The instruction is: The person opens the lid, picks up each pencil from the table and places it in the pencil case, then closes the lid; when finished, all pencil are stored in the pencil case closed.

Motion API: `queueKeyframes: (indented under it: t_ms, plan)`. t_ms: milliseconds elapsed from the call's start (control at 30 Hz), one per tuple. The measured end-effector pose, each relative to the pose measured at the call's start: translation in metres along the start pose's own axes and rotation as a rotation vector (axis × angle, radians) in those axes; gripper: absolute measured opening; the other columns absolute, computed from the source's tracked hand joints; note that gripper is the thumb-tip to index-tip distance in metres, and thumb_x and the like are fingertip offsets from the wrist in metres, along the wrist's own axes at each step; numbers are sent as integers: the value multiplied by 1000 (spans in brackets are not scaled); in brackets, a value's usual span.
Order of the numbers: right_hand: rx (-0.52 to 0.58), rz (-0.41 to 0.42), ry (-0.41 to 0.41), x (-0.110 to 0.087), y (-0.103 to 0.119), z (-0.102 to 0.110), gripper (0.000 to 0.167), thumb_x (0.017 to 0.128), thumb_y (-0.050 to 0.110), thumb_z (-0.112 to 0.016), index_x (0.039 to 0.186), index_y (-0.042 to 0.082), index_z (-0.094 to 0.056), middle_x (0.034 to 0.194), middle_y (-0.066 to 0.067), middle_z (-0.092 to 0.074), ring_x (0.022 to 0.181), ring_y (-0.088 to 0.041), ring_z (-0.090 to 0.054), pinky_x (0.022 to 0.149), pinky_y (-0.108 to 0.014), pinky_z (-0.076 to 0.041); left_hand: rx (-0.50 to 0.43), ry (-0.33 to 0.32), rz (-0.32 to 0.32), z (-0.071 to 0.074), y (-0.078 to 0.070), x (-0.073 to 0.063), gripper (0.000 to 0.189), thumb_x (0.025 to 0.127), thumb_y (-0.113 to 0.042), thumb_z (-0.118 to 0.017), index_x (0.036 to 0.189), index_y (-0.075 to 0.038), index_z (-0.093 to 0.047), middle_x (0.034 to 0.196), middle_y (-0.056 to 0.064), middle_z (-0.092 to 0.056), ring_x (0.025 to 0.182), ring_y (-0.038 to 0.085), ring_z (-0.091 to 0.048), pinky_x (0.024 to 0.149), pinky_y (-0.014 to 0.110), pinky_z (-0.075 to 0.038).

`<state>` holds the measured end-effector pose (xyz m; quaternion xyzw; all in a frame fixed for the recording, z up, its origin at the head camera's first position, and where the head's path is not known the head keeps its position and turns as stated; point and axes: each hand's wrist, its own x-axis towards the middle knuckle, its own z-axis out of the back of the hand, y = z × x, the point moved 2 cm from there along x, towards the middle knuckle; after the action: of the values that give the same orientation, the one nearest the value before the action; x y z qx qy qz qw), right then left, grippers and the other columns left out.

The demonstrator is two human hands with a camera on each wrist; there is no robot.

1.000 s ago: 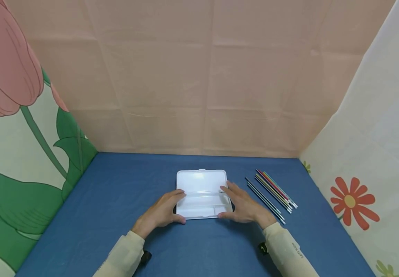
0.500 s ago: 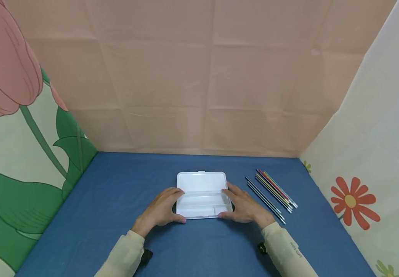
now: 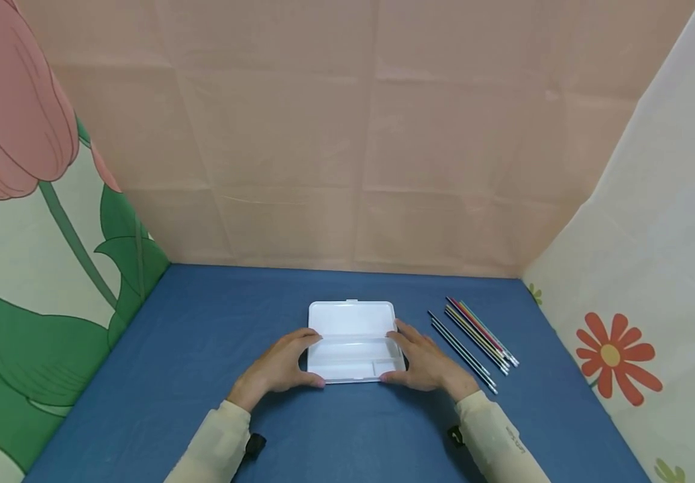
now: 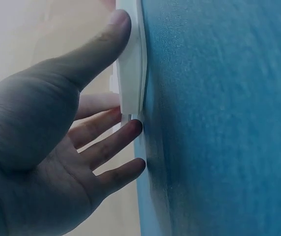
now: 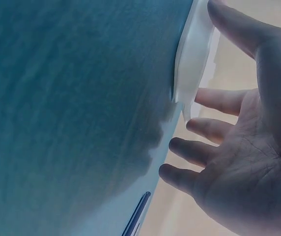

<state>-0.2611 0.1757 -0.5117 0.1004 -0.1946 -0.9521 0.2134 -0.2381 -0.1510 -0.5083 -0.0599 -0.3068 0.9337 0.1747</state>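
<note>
A white plastic pencil case [image 3: 350,369] lies on the blue cloth in the head view, its lid [image 3: 351,318] folded back flat. Shallow compartments show inside, with a small one at the near right. My left hand [image 3: 284,362] holds the case's left end, thumb at the front corner and fingertips along the side. At the right end my right hand [image 3: 429,362] mirrors this grip. In both wrist views the thumb lies along the white case [image 4: 132,73] and the lower fingers spread loosely off it. No contents show inside the case.
Several thin pencils [image 3: 480,334] in green, yellow, red and blue lie slantwise to the right, beyond my right hand. A blue cloth [image 3: 233,302] covers the table. A beige sheet [image 3: 347,168] hangs behind, and flower-printed sheets [image 3: 673,255] flank both sides.
The lid has settled slightly lower and flatter since a second ago. Both hands have barely moved, and the pencils lie as before.
</note>
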Motion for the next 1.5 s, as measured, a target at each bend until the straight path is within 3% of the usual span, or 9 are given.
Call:
queueKeyframes:
  t_ms: [400, 567, 1033, 1500]
  plan:
    - [-6, 71, -51, -7, -5, 2, 88, 96, 51, -89, 166, 10, -54, 183, -21, -37, 169, -56, -33, 134, -81, -28, -9, -12, -12, -2, 4, 0, 95, 78, -40, -106, 155, -3, -66, 165, 17, -61, 152, 42, -59, 127, 63, -50]
    - [-10, 54, -65, -12, -7, 6, 82, 99, 50, -87, 166, 15, -56, 182, -17, -41, 171, -52, -31, 134, -78, -31, -5, -15, -8, -2, 4, 1, 94, 78, -39, -106, 155, -4, -66, 165, 17, -61, 153, 42, -59, 128, 63, -49]
    - [-49, 88, -192, -32, -21, 20, 77, 102, 47, -84, 164, 11, -57, 177, -19, -48, 164, -50, -45, 128, -74, -44, -10, -15, 4, 2, 0, 0, 93, 77, -37, -107, 154, -4, -67, 164, 18, -62, 152, 42, -60, 128, 63, -49]
    - [-2, 86, -294, -49, -48, 28, 79, 100, 46, -86, 164, 11, -57, 172, -21, -54, 157, -47, -54, 122, -72, -50, -5, -12, 8, 1, -1, -1, 93, 78, -36, -106, 155, -3, -66, 166, 18, -61, 153, 43, -60, 128, 64, -49]
